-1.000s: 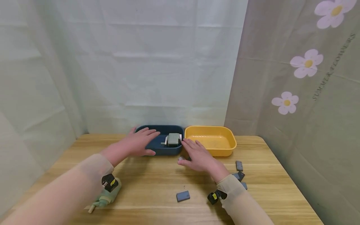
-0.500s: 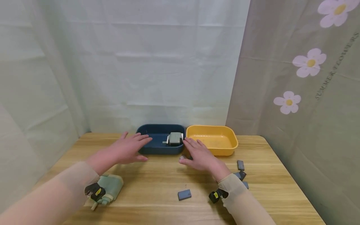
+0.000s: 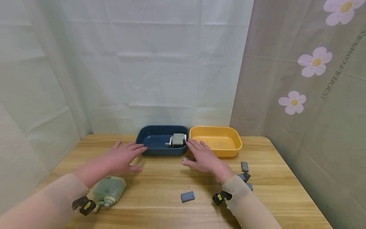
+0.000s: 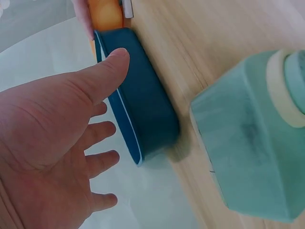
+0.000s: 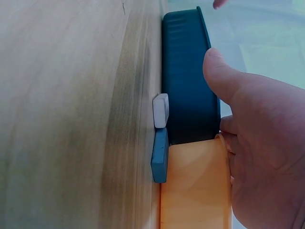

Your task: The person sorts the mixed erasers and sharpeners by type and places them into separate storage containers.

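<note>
My left hand (image 3: 121,159), fingers spread, hovers left of the dark blue tray (image 3: 163,152) and holds nothing. Inside that tray, at its right end, sits a grey-green device (image 3: 178,139) with a white crank handle. My right hand (image 3: 204,159) has its fingers extended at the spot where the blue tray meets the yellow tray (image 3: 230,153). In the right wrist view, a whitish block (image 5: 160,110) and a blue block (image 5: 160,155) stand in front of the trays, near that hand's thumb. Below my left forearm lies a pale green bottle (image 3: 111,188) with a cream-coloured collar.
One blue-grey block (image 3: 187,196) lies alone near the front middle of the wooden table (image 3: 154,198). More such blocks (image 3: 244,166) lie to the right, partly behind my right wrist. A pale curtain (image 3: 160,70) hangs behind the trays.
My left hand has drawn back from over the blue tray, moving left and towards me, uncovering more of the tray and the bottle. My right hand has stayed almost where it was.
</note>
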{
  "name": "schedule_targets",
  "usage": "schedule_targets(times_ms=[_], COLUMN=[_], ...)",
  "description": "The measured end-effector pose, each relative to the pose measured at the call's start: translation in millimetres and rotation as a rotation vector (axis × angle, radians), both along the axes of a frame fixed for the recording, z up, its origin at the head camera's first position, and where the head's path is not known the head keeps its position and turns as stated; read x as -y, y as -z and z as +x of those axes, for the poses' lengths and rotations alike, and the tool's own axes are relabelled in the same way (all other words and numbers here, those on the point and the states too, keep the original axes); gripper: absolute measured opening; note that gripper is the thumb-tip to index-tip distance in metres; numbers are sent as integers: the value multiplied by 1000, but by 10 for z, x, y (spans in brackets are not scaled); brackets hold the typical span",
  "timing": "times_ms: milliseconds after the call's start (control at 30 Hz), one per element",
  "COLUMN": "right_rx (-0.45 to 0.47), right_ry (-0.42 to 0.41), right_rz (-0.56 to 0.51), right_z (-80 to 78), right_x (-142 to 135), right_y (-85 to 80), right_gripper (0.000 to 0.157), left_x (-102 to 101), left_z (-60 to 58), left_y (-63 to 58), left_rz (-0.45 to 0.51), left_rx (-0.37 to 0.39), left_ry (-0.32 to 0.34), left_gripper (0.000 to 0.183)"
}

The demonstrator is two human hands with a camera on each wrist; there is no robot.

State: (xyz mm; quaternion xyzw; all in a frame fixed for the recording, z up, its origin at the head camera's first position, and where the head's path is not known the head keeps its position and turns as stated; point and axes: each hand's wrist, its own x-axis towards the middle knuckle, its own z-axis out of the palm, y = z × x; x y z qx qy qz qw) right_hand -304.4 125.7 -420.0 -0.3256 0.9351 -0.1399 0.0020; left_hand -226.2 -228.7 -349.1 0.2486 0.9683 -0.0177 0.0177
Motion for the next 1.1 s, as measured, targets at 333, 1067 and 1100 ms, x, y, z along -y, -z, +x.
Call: schedule_targets(times_ms=[333,1067,1100], right_rx=[6,10,10], right_ry=[-1,-3,-4], right_rz=[-7,1,0], right_z=[-2,-6,-6], right_x=[9,5,6], right_y=[1,-1,-1], right_gripper=[95,93,93], left_x=[95,338,353], left_z=[217,451,454], left_y=[37,170,174], left_rz=[-7,94,94], left_rx=[7,193,201], left_ry=[24,-8,-6], left_gripper=[90,101,102])
